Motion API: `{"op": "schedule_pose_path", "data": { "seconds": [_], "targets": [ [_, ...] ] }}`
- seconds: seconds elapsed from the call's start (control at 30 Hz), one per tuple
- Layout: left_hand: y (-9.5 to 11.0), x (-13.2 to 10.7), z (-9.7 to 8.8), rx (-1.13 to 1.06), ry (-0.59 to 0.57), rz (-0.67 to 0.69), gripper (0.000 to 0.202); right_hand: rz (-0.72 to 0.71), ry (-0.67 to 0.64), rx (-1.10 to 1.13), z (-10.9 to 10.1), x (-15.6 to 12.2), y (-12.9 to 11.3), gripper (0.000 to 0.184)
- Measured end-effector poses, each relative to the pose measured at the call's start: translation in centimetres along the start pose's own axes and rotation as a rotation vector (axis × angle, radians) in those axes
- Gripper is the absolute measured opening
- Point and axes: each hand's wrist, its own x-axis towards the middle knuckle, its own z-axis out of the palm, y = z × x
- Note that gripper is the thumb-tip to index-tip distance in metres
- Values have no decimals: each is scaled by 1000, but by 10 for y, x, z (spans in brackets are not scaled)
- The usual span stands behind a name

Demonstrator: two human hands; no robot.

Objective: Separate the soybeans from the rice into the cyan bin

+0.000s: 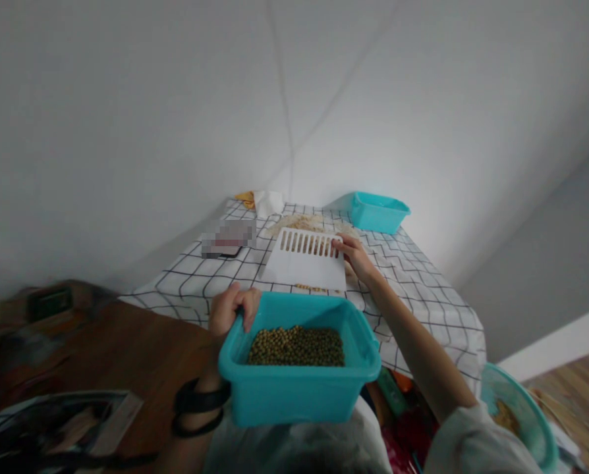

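Note:
My left hand (235, 307) is closed over the left rim of a turquoise plastic tub (294, 395) close to my body. Inside it lies a layer of small round beans (297, 345), yellowish at the left and darker green at the right. Farther forward, my right hand (352, 253) pinches the right edge of a white plastic board (304, 266). A row of slots runs along the board's far end. Behind and partly beneath it, loose pale brown bits (307, 222) are spread over the checked tablecloth (423, 322); I cannot tell what they are.
A second turquoise tub (379, 214) stands at the back right by the wall. White tissue (269, 203) and a yellow cloth-like thing (245, 199) lie at the back left. A blurred-out flat object (230, 240) is nearer. On the lower right stands a round basin (522, 408).

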Motion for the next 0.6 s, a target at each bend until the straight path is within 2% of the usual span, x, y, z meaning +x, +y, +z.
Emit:
{"op": "schedule_pose_path", "data": {
  "seconds": [0.43,0.6],
  "targets": [
    [-1,1,0,35,4,13,71,73,-189,16,6,-8,-8,36],
    [0,5,-4,64,-45,10,73,74,-171,66,7,-7,-11,42]
  ]
}}
